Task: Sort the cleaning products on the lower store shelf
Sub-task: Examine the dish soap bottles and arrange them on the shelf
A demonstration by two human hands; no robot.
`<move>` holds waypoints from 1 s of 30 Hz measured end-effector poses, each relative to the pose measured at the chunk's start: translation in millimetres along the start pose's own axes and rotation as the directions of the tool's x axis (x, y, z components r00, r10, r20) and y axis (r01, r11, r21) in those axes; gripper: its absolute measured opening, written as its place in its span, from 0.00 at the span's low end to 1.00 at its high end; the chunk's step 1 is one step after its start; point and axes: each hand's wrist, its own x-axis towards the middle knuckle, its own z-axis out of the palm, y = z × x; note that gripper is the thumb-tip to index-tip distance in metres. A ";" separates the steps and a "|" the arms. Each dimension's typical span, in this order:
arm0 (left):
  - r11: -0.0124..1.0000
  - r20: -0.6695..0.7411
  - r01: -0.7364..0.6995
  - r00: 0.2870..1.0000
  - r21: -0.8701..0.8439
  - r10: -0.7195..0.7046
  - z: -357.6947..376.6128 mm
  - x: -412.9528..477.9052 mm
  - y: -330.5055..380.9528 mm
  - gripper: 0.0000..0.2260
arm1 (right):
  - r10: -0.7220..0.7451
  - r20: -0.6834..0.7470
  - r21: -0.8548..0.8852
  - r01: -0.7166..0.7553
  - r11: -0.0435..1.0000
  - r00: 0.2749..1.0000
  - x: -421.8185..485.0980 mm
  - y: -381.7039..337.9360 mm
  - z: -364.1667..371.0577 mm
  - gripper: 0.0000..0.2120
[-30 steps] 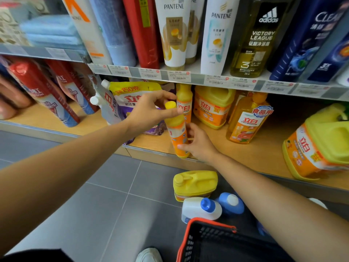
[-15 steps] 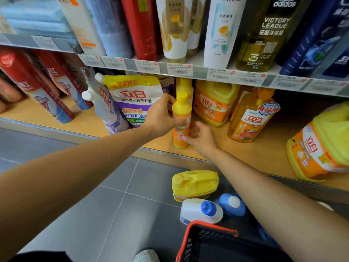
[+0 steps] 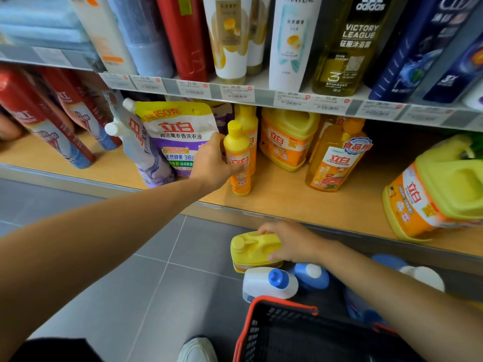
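A slim yellow bottle [image 3: 236, 152] with an orange label stands upright near the front of the lower wooden shelf [image 3: 287, 202]. My left hand [image 3: 213, 163] grips it around the middle. A second slim yellow bottle [image 3: 248, 121] stands right behind it. Down on the floor lies a yellow jug [image 3: 251, 250] on its side, and my right hand [image 3: 292, 241] rests on top of it with fingers curled over its far edge. To the right on the shelf are a yellow-orange jug [image 3: 287, 137], a pump bottle [image 3: 337, 158] and a big tilted jug [image 3: 439, 189].
Refill pouches [image 3: 170, 137] lean left of my left hand, red bottles [image 3: 47, 118] further left. A white bottle with blue cap [image 3: 269, 283] and blue bottles [image 3: 311, 276] lie on the grey floor by a black basket with red rim [image 3: 274, 309]. The upper shelf edge [image 3: 235, 92] overhangs.
My right hand left the slim bottle's base and dropped to the yellow jug on the floor. My left hand slid from the bottle's neck to its middle; the bottle now stands upright.
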 end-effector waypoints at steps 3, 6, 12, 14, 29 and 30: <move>1.000 -0.022 0.029 0.999 -0.004 -0.029 -0.3 1.7 1.1 0.27 | 0.015 -0.056 0.014 -0.014 1.000 0.998 -2.0 -8.6 0.9 0.20; 0.999 0.010 0.044 0.999 -0.015 -0.044 1.5 1.6 0.4 0.25 | 0.051 -0.101 0.155 -0.035 0.987 0.994 -11.6 -11.2 -3.5 0.17; 0.984 0.110 0.154 0.983 -0.088 -0.144 1.9 -13.4 -12.1 0.27 | 0.079 -0.342 0.252 0.011 0.968 0.936 -52.8 -17.2 -58.6 0.12; 0.977 0.121 0.213 0.970 -0.020 -0.209 0.0 -21.6 -18.6 0.22 | 0.068 -0.426 0.251 0.045 0.967 0.902 -67.5 -19.9 -86.6 0.12; 0.942 0.421 0.209 0.903 -0.264 -0.082 52.0 -60.3 28.6 0.39 | 0.179 -0.655 0.217 -0.044 0.975 0.734 -30.8 -24.2 -145.2 0.13; 0.935 0.387 0.203 0.919 -0.291 -0.079 58.6 -59.4 31.3 0.38 | 0.181 -0.667 0.225 -0.036 0.974 0.723 -25.8 -22.1 -145.7 0.13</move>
